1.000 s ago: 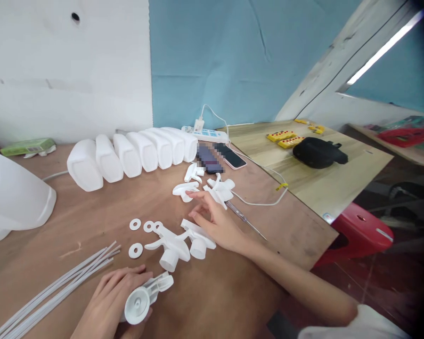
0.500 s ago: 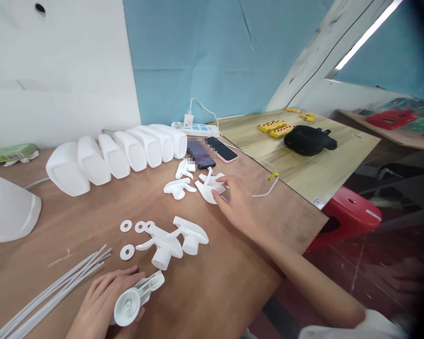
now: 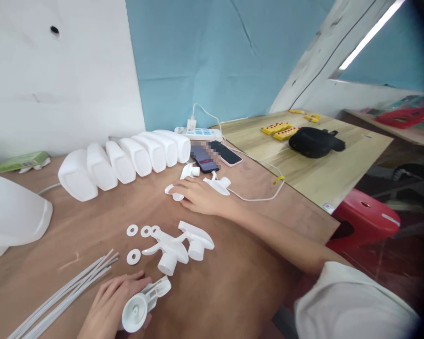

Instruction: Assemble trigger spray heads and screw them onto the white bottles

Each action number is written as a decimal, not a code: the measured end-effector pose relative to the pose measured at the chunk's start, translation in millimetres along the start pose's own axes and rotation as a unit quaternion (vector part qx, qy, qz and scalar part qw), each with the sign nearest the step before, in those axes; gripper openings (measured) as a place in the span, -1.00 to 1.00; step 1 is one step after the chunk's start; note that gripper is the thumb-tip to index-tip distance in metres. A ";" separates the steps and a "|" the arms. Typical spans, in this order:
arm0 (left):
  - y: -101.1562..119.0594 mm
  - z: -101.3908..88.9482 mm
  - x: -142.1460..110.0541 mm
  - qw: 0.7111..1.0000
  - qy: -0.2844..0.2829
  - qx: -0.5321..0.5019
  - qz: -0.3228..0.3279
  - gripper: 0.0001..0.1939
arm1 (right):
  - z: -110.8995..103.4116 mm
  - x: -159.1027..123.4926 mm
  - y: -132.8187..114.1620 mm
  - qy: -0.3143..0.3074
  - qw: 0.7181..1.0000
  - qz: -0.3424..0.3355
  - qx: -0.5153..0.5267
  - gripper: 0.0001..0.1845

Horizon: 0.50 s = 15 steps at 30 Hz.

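My left hand (image 3: pixel 110 301) is closed around the held nozzle (image 3: pixel 135 311), fingers wrapped over its far side and thumb showing below; the nozzle's round, open collar faces my camera and its other end sticks out to the right, past the fingers. My right hand (image 3: pixel 202 195) reaches farther across the desk (image 3: pixel 233 263), palm down with the fingers slightly bent, its fingertips over the covered nozzle (image 3: pixel 169 189). From this view I cannot tell whether they pinch it or only rest on it.

Just beyond that hand I see the far nozzle (image 3: pixel 187 172), and the side nozzle (image 3: pixel 222 186) lies just past the wrist side of the hand. Between my two hands, two more nozzles (image 3: pixel 172 249) lie together on the desk, nearer the left hand than the right. To the left of them are four flat washers (image 3: pixel 133 257), and a bundle of thin tubes (image 3: pixel 69 293) lies to the left of my left hand.

A row of white bottles (image 3: pixel 124 165) stretches along the back by the wall, with two phones (image 3: pixel 207 162) to the right of the row, beyond my right hand.
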<state>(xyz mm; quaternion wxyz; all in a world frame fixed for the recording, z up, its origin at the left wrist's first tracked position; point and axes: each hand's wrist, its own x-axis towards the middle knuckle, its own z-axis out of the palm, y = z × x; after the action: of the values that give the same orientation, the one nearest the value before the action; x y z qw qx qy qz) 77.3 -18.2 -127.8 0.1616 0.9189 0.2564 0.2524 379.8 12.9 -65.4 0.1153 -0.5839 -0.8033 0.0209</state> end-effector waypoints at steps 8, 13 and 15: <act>-0.3 3.8 -0.4 1.000 0.006 0.000 -0.002 -0.70 | 7.6 24.9 -20.7 0.031 0.997 0.027 0.066 -0.68; -1.0 0.2 0.1 1.000 -0.012 -0.022 0.012 -0.70 | 13.8 32.5 -38.3 0.038 0.993 0.016 0.108 -0.52; -1.1 0.0 -0.4 0.999 -0.011 -0.035 0.004 -0.68 | 12.3 28.6 -49.2 0.061 0.991 0.009 0.122 -0.47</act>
<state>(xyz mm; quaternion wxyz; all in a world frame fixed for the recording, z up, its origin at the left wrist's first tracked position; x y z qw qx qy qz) 76.6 -17.5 -128.4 0.1956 0.9165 0.2416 0.2518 323.0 25.5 -64.5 0.2345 -0.5728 -0.7810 0.0837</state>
